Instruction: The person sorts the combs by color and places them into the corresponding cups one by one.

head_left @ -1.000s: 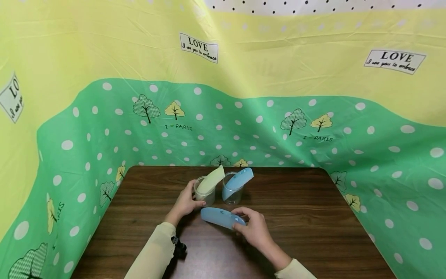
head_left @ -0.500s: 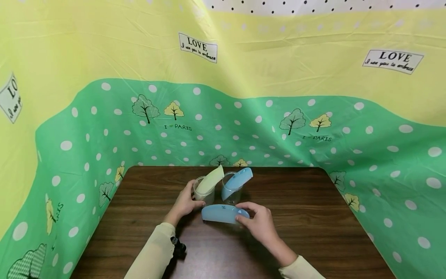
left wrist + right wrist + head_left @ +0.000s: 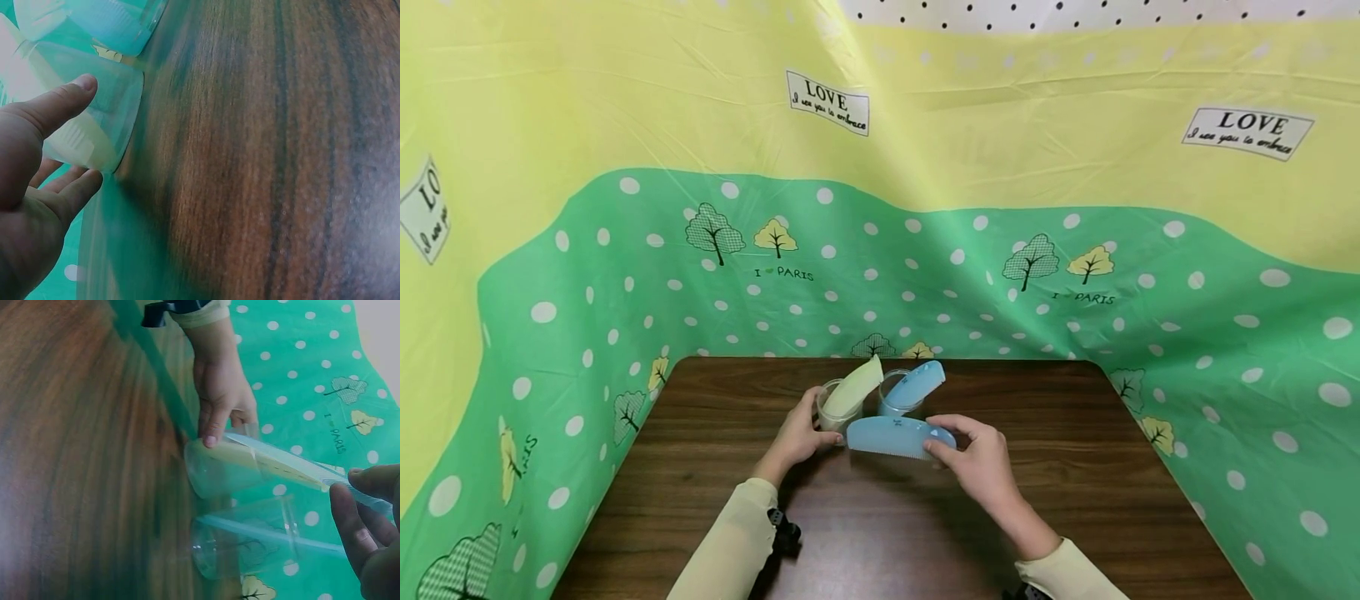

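My left hand [image 3: 797, 433] grips a clear cup [image 3: 119, 87], thumb on one side and fingers on the other. A pale yellow-green comb [image 3: 856, 387] leans inside it, its upper end past the rim. To the right stands a second clear cup [image 3: 219, 556] with a blue comb [image 3: 917, 383] tilted in it. Between thumb and fingers of my right hand [image 3: 981, 458], another blue comb [image 3: 887, 435] is pinched by its right end, teeth down. In the head view it overlaps the front of the right cup; in the right wrist view its far end overlaps the left cup.
The cups stand toward the back of a dark wood-grain table [image 3: 1075, 483]. A green and yellow printed cloth [image 3: 925, 275] hangs behind and along both sides. A black wrist device [image 3: 785, 533] is on the left sleeve.
My right hand has moved the pinched blue comb away from me and slightly right, up to the cups, turning its broad side more into view. My left hand and its cup have stayed put.
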Available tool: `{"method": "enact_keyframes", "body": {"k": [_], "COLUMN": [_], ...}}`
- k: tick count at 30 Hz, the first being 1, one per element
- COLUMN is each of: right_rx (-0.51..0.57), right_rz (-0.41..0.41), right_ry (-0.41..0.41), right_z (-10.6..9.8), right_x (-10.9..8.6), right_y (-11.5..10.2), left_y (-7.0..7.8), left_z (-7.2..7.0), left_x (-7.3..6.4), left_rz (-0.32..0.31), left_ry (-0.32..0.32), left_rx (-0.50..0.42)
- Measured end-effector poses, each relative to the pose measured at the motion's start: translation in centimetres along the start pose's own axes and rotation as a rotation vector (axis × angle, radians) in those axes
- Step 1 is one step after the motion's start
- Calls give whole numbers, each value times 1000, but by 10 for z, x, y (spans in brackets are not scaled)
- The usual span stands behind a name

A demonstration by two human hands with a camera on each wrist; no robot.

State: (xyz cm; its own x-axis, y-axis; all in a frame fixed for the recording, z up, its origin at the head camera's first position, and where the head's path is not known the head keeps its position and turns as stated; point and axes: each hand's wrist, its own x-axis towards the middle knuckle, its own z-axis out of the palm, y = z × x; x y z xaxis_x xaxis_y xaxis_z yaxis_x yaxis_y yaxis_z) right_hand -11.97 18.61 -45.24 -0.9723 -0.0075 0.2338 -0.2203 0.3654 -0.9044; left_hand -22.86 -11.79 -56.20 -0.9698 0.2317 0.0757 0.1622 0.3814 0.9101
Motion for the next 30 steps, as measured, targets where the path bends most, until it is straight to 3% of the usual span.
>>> {"method": "enact_keyframes", "body": {"k": [16,30], "right_rx": [3,-15], "right_rz": [-84,-127], "right_ry": [30,105], "right_z": [-19,-36], "right_x": [11,22], "right_y": [-13,-21], "left_y": [1,1], "left_z": [1,0], "left_x": [0,-1], "left_rz": [0,2], "left_ry": [11,14], "left_rx": [-11,-9]}}
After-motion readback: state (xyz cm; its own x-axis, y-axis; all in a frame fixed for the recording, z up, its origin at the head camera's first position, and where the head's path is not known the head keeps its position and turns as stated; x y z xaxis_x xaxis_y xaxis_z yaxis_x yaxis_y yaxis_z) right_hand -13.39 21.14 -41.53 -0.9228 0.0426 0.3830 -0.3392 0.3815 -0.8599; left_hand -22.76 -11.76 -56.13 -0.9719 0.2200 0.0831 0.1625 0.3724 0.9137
